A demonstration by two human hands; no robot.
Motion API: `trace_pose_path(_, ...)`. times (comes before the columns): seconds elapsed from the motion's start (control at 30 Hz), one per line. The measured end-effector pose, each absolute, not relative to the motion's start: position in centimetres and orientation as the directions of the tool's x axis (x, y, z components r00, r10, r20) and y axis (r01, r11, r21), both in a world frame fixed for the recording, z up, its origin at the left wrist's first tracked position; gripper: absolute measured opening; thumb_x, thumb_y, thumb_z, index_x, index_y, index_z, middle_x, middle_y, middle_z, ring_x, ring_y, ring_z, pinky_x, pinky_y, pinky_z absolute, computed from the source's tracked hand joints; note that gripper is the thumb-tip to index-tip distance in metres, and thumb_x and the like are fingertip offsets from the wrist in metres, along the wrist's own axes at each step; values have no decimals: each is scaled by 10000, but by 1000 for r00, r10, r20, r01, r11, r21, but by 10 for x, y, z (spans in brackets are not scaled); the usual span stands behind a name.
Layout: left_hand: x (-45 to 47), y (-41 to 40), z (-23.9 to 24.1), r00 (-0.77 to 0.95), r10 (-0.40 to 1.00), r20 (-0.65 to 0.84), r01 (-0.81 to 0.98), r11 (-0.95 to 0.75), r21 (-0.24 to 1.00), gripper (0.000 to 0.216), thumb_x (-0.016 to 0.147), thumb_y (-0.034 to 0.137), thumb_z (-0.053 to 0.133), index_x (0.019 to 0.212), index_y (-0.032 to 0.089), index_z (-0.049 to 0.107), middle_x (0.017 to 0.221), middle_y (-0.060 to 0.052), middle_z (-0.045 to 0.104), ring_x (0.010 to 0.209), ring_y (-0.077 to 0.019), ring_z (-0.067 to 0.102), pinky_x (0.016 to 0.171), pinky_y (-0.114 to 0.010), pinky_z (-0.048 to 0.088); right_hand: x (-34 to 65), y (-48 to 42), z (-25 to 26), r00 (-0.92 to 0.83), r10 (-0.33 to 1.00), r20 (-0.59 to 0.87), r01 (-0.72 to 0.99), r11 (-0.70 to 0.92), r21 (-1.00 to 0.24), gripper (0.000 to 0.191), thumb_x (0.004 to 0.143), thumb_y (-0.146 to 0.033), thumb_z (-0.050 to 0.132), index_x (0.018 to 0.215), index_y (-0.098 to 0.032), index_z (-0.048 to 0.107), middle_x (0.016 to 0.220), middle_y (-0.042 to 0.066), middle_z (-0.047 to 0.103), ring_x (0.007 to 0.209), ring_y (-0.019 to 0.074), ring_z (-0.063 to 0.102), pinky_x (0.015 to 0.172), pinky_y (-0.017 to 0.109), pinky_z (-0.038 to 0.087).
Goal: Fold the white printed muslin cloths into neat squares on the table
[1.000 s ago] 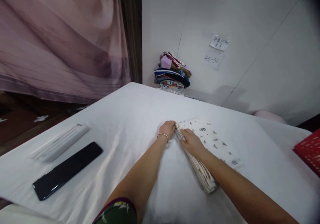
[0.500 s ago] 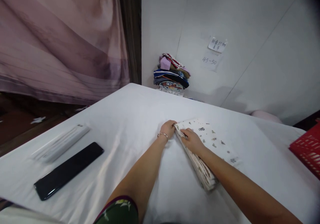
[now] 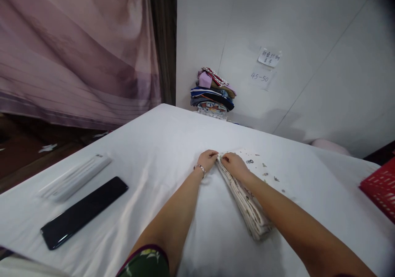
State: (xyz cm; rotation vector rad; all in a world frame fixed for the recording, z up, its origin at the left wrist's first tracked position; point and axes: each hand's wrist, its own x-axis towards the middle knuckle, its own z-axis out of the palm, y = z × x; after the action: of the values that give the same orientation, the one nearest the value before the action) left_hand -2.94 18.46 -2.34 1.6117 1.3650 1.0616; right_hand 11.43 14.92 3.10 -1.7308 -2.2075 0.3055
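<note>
A folded white cloth with small dark prints lies on the white table, its layered edge facing me. My left hand, with a thin bracelet at the wrist, has its fingers curled onto the far corner of the cloth. My right hand rests on top of the same corner, fingertips pinching the layers right beside the left hand. Both hands meet at that corner.
A long black flat bar and a white one lie at the left of the table. A pile of folded coloured clothes sits at the far edge by the wall. A red basket stands at the right. Pink curtain on the left.
My right hand has slid forward along the cloth's edge to the far corner, meeting the left hand. The left hand has stayed at that corner.
</note>
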Motion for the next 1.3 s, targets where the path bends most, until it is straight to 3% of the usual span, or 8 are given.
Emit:
trace_pose_path(0.2,-30,185,-26,108,985,137,338,-166,927,203,765,176,554,931,199,669,955,-13,670,870,-124,612,808,-226,488,107,157,32,-219,972,81,937,233,-260,183,819,-190,436,733,-167,596,783,49,617,720,146,521,615,242,306)
trace_pose_path(0.53,-29,185,-26,96,977,192,357,-214,909,227,712,114,552,872,206,684,939,-1,656,868,-122,599,845,-237,471,104,154,32,-292,954,73,928,301,-221,183,842,-180,408,771,-168,577,830,50,597,756,143,509,629,241,298)
trace_pose_path(0.73,-33,185,-22,46,974,220,396,-221,891,244,702,59,460,706,202,657,883,7,642,869,-129,583,864,-258,455,114,132,31,-320,946,45,908,320,-272,145,834,-257,479,884,-179,591,851,31,570,750,133,503,648,226,330)
trace_pose_path(0.83,-34,185,-22,39,974,224,414,-220,883,229,697,67,457,701,201,643,865,2,636,836,-136,581,829,-268,467,126,109,34,-353,934,62,862,350,-367,149,826,-260,500,899,-188,609,799,18,545,712,125,499,653,227,352)
trace_pose_path(0.97,-32,184,-24,60,970,236,423,-239,874,262,679,70,478,815,210,654,916,-4,632,850,-142,579,822,-281,480,149,74,39,-364,929,68,790,346,-505,187,850,-251,455,867,-212,637,768,9,551,677,117,516,635,233,383)
trace_pose_path(1.1,-27,182,-26,180,920,347,436,-391,811,484,620,20,499,1029,242,632,1141,3,585,1085,-151,508,987,-300,408,175,35,48,-296,955,34,796,266,-544,193,858,-290,460,907,-235,639,821,10,596,693,127,548,629,246,419)
trace_pose_path(1.2,-23,180,-27,310,879,362,463,-472,750,497,593,9,519,1009,245,658,1168,7,583,1139,-158,482,1040,-294,367,189,4,50,-299,954,33,787,266,-557,217,880,-314,441,963,-240,628,882,25,612,751,139,573,662,255,457)
trace_pose_path(1.3,-20,179,-25,324,892,316,499,-445,743,427,634,50,532,987,243,675,1178,13,580,1116,-154,508,1026,-267,386,195,-25,38,-343,932,115,778,350,-521,256,886,-318,447,1081,-234,591,1049,65,593,936,174,566,784,285,480)
